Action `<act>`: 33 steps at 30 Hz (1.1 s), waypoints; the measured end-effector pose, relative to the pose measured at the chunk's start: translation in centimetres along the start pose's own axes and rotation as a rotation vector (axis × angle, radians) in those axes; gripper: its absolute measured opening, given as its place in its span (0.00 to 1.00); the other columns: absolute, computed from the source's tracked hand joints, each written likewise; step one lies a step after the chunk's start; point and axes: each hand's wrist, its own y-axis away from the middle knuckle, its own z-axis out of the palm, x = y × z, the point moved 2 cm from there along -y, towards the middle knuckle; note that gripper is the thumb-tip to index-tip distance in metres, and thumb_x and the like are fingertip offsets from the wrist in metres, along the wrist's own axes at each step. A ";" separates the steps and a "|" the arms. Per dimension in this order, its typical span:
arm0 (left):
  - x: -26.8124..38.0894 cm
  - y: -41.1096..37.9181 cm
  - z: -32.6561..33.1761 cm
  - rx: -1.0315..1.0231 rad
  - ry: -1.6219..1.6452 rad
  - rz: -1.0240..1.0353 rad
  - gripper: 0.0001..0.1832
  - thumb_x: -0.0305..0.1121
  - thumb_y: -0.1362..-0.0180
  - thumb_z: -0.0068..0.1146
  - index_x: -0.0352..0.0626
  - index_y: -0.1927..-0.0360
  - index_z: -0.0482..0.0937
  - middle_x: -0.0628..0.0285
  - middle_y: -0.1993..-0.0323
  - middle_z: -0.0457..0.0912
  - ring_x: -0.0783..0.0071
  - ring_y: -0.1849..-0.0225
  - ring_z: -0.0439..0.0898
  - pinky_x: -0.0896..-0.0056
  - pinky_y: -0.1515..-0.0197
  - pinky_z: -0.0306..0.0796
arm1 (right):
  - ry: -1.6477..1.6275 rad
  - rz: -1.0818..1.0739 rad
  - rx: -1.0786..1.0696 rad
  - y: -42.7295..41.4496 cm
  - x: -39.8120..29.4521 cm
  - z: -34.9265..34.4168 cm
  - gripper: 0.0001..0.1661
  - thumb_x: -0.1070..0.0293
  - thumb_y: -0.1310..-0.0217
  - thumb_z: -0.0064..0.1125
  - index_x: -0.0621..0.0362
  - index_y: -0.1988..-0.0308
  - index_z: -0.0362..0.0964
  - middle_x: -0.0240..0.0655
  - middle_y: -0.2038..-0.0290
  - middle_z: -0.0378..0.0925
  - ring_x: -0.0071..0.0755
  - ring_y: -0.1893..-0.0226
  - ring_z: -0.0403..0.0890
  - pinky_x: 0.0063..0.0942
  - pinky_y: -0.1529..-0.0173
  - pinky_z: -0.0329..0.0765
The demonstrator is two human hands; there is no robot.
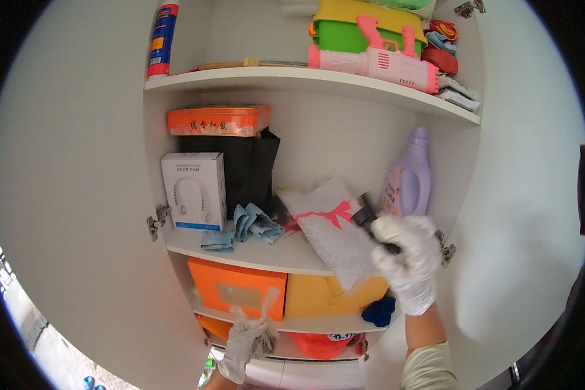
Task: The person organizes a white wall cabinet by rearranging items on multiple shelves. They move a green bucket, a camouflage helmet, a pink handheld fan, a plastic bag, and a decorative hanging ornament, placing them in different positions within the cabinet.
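My right hand [408, 261], in a white glove, is closed around a small black object [365, 214] whose kind is hard to tell. Behind it, a clear-and-white plastic packet [334, 239] with a red ribbon bow [334, 214] hangs over the middle shelf's front edge. A lilac detergent bottle [414, 170] stands just beyond that hand. Lower down, my left hand [241, 346], also gloved, grips a crumpled clear plastic bag [265, 336] with something dark and greyish inside. This hand is in front of an orange box [239, 290].
Blue folded packets [256, 224], a neck fan box [195, 190] and a black bag [248, 165] under an orange tin [219, 121] occupy the middle shelf [268, 258]. A pink toy gun [375, 63] lies above. Open cabinet doors [78, 170] flank both sides. Below sits a yellow folder [331, 295].
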 end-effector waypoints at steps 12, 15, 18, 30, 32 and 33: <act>-1.8 -0.5 -0.2 0.008 0.010 -0.050 0.11 0.30 0.37 0.55 0.35 0.73 0.80 0.59 0.78 0.81 0.76 0.81 0.76 0.76 0.79 0.69 | -0.418 0.230 0.012 -0.2 1.3 1.9 0.12 0.78 0.41 0.59 0.63 0.55 0.73 0.43 0.53 0.81 0.35 0.51 0.80 0.33 0.41 0.73; -2.4 -1.1 -0.1 -0.004 0.016 -0.014 0.10 0.30 0.38 0.56 0.34 0.72 0.80 0.58 0.79 0.81 0.74 0.82 0.76 0.75 0.79 0.69 | -0.855 0.301 -0.374 5.8 -1.1 3.9 0.15 0.78 0.46 0.62 0.63 0.55 0.74 0.44 0.53 0.82 0.36 0.62 0.83 0.32 0.56 0.78; -2.3 -0.7 -2.7 -0.022 0.057 0.052 0.07 0.26 0.39 0.54 0.31 0.64 0.77 0.55 0.78 0.81 0.71 0.79 0.77 0.75 0.74 0.72 | -0.798 0.404 -0.633 10.6 -2.9 5.8 0.15 0.77 0.45 0.60 0.60 0.54 0.74 0.38 0.54 0.82 0.38 0.63 0.82 0.31 0.56 0.77; -12.3 -0.6 -11.6 0.005 0.378 -0.033 0.24 0.27 0.36 0.48 0.45 0.36 0.60 0.63 0.79 0.75 0.73 0.80 0.72 0.75 0.77 0.68 | -0.877 1.720 -0.653 40.4 1.5 8.6 0.22 0.81 0.42 0.54 0.56 0.48 0.76 0.26 0.62 0.80 0.14 0.73 0.74 0.13 0.67 0.72; -13.8 -0.5 -11.7 -0.033 -0.224 0.032 0.08 0.31 0.36 0.47 0.43 0.56 0.65 0.63 0.81 0.72 0.74 0.81 0.72 0.74 0.83 0.65 | -0.853 1.877 -0.474 43.6 0.0 9.8 0.21 0.80 0.42 0.55 0.56 0.48 0.76 0.27 0.64 0.81 0.14 0.77 0.71 0.15 0.71 0.70; -14.0 -0.3 -10.9 -0.104 -0.540 0.112 0.11 0.33 0.36 0.46 0.38 0.71 0.73 0.63 0.82 0.71 0.74 0.82 0.72 0.73 0.85 0.63 | -0.837 1.958 -0.382 44.8 -1.2 10.3 0.21 0.79 0.42 0.56 0.56 0.48 0.76 0.28 0.66 0.81 0.14 0.80 0.70 0.16 0.74 0.68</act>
